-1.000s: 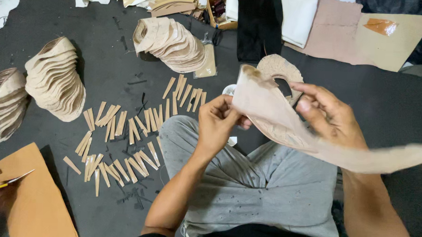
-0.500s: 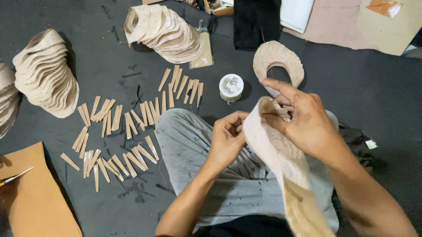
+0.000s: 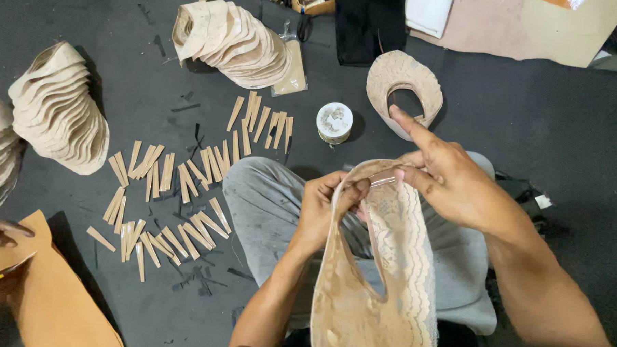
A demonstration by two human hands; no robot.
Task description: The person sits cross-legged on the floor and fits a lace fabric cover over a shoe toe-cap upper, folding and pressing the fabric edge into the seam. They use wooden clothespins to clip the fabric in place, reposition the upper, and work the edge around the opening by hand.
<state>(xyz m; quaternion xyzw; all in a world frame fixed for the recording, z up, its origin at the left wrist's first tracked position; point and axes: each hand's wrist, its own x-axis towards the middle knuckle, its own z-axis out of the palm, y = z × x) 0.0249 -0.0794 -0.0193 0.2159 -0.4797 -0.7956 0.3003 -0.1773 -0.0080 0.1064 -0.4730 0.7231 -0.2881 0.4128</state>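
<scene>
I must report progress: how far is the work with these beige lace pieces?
Done: stacks of shaped pieces lie on the floor. In hand: left hand and right hand pinch one lace piece at its top. Left: many loose strips and another piece lie unused.

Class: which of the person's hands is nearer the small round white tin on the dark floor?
Left. The left hand grips the beige lace-covered piece just below the small round white tin; the right hand sits farther right.

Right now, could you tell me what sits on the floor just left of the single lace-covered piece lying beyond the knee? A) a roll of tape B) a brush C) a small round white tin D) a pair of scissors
C: a small round white tin sits on the dark floor just left of the U-shaped lace piece.
</scene>
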